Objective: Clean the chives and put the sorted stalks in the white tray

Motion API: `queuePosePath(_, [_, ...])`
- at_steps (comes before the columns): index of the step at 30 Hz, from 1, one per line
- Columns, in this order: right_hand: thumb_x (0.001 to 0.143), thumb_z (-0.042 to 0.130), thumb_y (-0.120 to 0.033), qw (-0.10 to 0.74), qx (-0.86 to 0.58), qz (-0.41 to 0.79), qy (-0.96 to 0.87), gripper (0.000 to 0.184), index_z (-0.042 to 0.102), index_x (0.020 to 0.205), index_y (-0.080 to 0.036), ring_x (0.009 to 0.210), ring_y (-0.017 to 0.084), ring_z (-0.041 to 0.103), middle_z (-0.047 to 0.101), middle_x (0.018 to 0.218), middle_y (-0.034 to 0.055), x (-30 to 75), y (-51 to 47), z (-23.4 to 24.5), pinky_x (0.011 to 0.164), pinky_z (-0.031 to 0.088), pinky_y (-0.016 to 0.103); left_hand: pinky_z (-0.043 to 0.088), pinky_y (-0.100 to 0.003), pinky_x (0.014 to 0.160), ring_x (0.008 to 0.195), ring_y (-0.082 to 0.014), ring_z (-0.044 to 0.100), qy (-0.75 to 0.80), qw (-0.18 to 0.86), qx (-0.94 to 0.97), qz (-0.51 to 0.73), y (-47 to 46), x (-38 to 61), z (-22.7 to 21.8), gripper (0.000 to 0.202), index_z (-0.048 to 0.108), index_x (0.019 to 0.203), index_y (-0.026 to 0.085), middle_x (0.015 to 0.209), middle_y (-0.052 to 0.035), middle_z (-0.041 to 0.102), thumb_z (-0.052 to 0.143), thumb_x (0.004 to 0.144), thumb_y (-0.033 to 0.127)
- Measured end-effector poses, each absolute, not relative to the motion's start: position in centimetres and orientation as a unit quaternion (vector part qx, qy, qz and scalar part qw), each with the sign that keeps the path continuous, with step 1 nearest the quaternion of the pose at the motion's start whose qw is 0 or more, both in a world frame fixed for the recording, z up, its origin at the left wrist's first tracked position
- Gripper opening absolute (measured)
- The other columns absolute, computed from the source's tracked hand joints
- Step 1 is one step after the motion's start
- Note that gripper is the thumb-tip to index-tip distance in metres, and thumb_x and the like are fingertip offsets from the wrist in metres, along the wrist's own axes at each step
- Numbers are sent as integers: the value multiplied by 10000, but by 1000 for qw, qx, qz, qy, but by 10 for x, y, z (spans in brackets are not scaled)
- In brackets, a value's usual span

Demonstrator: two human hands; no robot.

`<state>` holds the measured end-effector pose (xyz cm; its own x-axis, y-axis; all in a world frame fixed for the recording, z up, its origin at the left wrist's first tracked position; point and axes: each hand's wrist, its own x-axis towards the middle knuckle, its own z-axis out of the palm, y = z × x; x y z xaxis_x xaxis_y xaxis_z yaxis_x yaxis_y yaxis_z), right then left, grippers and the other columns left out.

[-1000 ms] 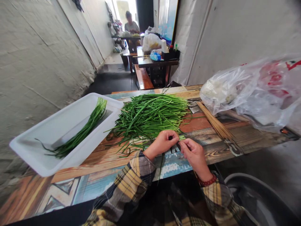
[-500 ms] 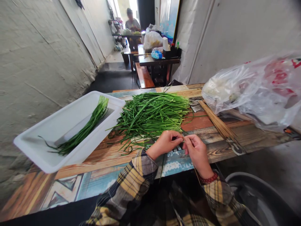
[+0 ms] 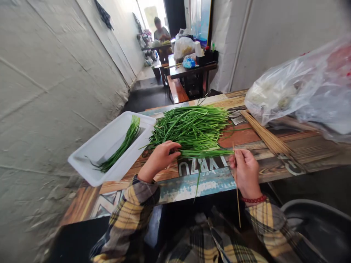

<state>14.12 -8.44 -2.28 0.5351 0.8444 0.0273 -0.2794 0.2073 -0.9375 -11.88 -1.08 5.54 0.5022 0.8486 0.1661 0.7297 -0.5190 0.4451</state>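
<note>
Green garlic chives point(image 3: 189, 124) lie in a broad heap on the wood-patterned table. In front of the heap, a few strands point(image 3: 204, 152) stretch sideways between my hands. My left hand point(image 3: 160, 159) curls loosely around their leafy end, thumb and forefinger slightly apart. With my right hand point(image 3: 246, 171) I pinch a thin bamboo skewer point(image 3: 238, 204) close to the strands' pale end. The skewer stands nearly upright, crossing that end, its lower part hanging past the table edge. Whether it pierces the strands cannot be made out.
A white plastic tub point(image 3: 109, 126) at the left holds a chive bundle point(image 3: 122, 148). More skewers point(image 3: 264, 133) lie at the right beside a clear plastic bag point(image 3: 290, 91). A dark basin point(image 3: 309, 208) is below right. A person point(image 3: 161, 33) sits at a far table.
My hands, together at the skewer before, have moved apart: the left leftward along the strands, the right slightly rightward. The strands now stretch between them. The view has shifted.
</note>
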Motion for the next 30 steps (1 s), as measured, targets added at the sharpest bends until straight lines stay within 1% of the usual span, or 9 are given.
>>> queuePosePath(2, [789,674,-412,744,-467,410,-245,237,542,791,-215,450,72,427,555,578,-56,143,-83,-22,423,316,199,464,-326,821,917,-195,597,531,21,807,257,-26,-126,65,234,653,1037,176,1019,-80,638,590,822,242])
queuePosePath(3, [780,684,-407,750,-456,420,-232,229,547,785,-223,452,75,422,551,576,-56,144,-83,-22,419,306,200,461,-333,829,930,-197,589,534,-9,798,280,-37,-125,68,207,651,1020,177,1018,-84,626,562,846,246])
queuePosePath(5, [770,694,-400,755,-442,432,-219,214,555,776,-237,453,81,416,552,581,-53,145,-83,-22,413,295,206,464,-296,801,902,-171,588,487,36,831,266,-64,-111,69,177,653,955,188,957,-70,621,497,893,245])
queuePosePath(8, [768,696,-394,758,-433,436,-218,210,557,778,-238,452,85,420,552,584,-51,146,-84,-22,410,293,211,456,-243,703,781,-140,587,412,140,895,96,-103,-81,55,177,642,872,193,847,-45,612,490,904,276])
queuePosePath(11, [784,683,-394,753,-431,438,-236,224,548,795,-216,447,80,426,545,569,-54,146,-86,-24,414,306,205,453,-279,677,803,-189,588,498,83,863,7,-120,-64,35,187,602,890,168,920,-71,608,583,839,347])
queuePosePath(14, [806,660,-411,724,-439,458,-273,242,546,821,-197,445,76,440,547,575,-49,147,-89,-26,418,332,199,443,-284,694,845,-199,597,563,54,824,-7,-118,-66,23,128,575,934,172,972,-81,605,526,865,268])
queuePosePath(20, [819,636,-442,676,-444,487,-329,257,550,850,-202,443,85,450,555,601,-39,149,-92,-29,410,346,205,398,-286,658,754,-190,595,588,39,807,-41,-107,-91,17,174,568,806,171,829,-79,625,404,852,135])
queuePosePath(27, [857,575,-473,579,-460,485,-466,272,560,832,-202,437,99,510,587,605,-32,148,-94,-29,440,391,220,410,-288,685,731,-180,568,647,-23,762,-23,-80,-143,25,137,550,774,151,782,-76,598,428,835,135])
queuePosePath(30, [871,547,-483,542,-477,458,-519,288,562,816,-200,431,106,530,594,592,-29,147,-94,-30,456,409,228,441,-306,748,796,-189,562,669,-77,730,118,-50,-156,40,159,566,831,144,813,-75,583,412,866,164])
